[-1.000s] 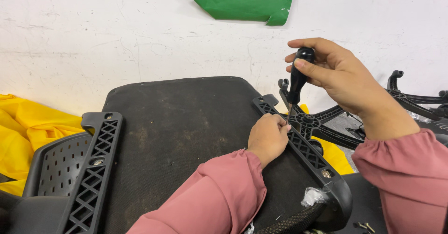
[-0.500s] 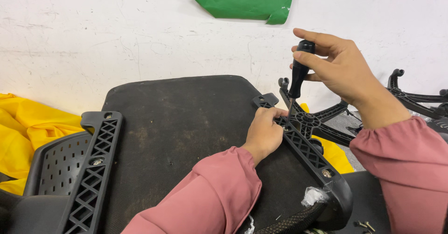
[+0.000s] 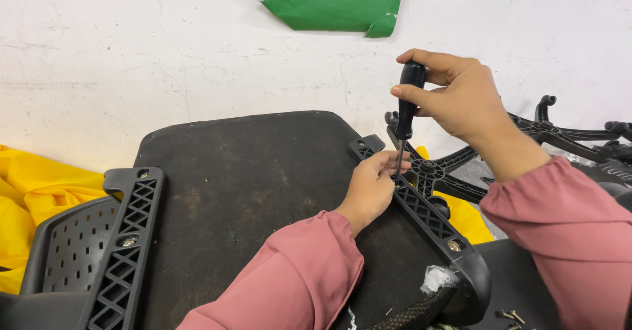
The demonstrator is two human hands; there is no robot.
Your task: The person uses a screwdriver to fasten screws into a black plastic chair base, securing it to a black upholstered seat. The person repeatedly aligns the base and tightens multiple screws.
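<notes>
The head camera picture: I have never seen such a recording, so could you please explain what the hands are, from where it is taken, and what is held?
The camera sits on a person's head and looks down at their own two bare hands in pink sleeves. The right hand holds a black-handled screwdriver upright, tip down. The left hand rests at the tip, on a black lattice armrest bracket fixed along the right edge of an upturned dark chair seat. A matching bracket is on the left edge. Yellow cloth lies at the left, a black chair base at the right, loose screws below it.
</notes>
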